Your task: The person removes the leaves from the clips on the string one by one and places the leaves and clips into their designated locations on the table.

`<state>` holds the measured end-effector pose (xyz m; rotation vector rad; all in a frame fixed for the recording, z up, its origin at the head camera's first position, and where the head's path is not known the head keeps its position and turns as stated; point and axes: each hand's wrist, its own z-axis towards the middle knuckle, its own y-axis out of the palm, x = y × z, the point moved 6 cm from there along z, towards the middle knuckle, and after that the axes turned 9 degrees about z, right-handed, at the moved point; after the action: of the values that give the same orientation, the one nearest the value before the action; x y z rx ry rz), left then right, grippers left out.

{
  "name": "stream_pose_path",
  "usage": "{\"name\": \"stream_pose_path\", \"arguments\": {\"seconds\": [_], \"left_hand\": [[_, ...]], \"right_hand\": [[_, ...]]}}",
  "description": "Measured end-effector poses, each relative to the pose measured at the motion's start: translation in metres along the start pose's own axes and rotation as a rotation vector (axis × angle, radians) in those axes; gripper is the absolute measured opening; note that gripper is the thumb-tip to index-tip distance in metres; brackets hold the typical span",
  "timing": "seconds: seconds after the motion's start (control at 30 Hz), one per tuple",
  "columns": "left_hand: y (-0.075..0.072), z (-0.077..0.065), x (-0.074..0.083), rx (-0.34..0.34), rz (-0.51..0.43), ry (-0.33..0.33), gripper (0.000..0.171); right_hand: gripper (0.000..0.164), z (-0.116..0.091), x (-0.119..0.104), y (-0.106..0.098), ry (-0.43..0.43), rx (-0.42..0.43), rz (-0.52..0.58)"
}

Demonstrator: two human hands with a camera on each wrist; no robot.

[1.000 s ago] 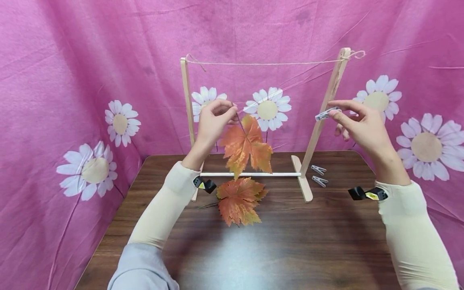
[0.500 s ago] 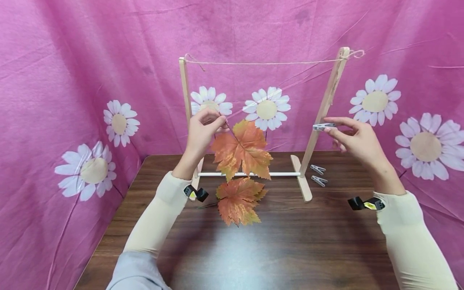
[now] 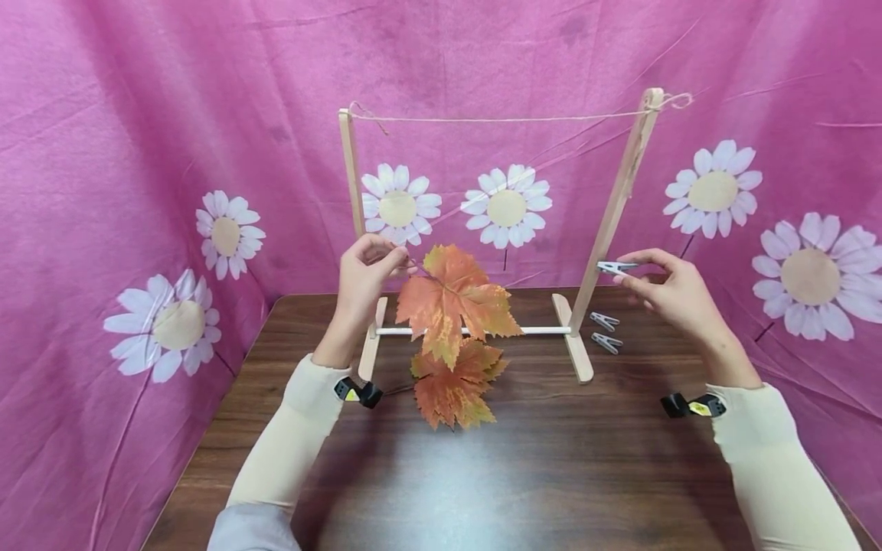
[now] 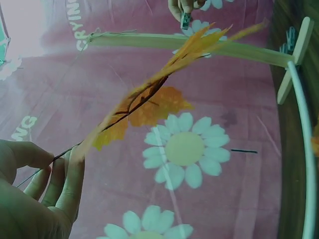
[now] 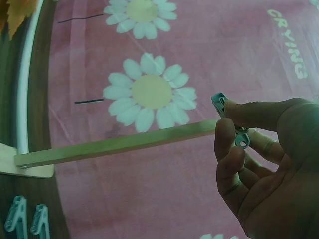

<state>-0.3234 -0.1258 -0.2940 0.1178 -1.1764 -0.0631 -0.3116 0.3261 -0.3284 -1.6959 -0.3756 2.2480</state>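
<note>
My left hand (image 3: 367,274) pinches the thin dark stem of an orange artificial maple leaf (image 3: 455,295), which hangs in the air in front of the wooden stand. A second orange leaf (image 3: 458,394) lies on the table below, its upper part hidden behind the held one. At the stand's right post, my right hand (image 3: 671,291) pinches a grey clothespin (image 3: 615,268) between thumb and forefinger. In the right wrist view the clothespin (image 5: 218,102) shows between the fingertips, partly covered by them. Both hands are below the string (image 3: 496,120), apart from it.
The wooden stand has a left post (image 3: 351,172), a right post (image 3: 623,191) and a white bottom rod (image 3: 544,331). Beside its right foot (image 3: 573,348) lie two more clothespins (image 3: 606,343) on the brown table (image 3: 551,474). A pink flowered cloth (image 3: 289,61) surrounds the table.
Both hands have come down. The left hand has also shifted left with its leaf, which now overlaps the leaf on the table. The clothespin in the right hand has turned to nearly level.
</note>
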Motion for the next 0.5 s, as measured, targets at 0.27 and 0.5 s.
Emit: {"name": "stream_pose_path", "arguments": {"seconds": [0.27,0.5], "left_hand": [[-0.014,-0.022,-0.026,0.029,-0.041,-0.049,0.019],[-0.024,-0.044,-0.049,0.069,-0.070,-0.098,0.021]], "right_hand": [[0.037,-0.003,0.028,0.003,0.000,-0.009,-0.047],[0.037,-0.008,0.051,0.006,0.024,-0.015,-0.103]]}}
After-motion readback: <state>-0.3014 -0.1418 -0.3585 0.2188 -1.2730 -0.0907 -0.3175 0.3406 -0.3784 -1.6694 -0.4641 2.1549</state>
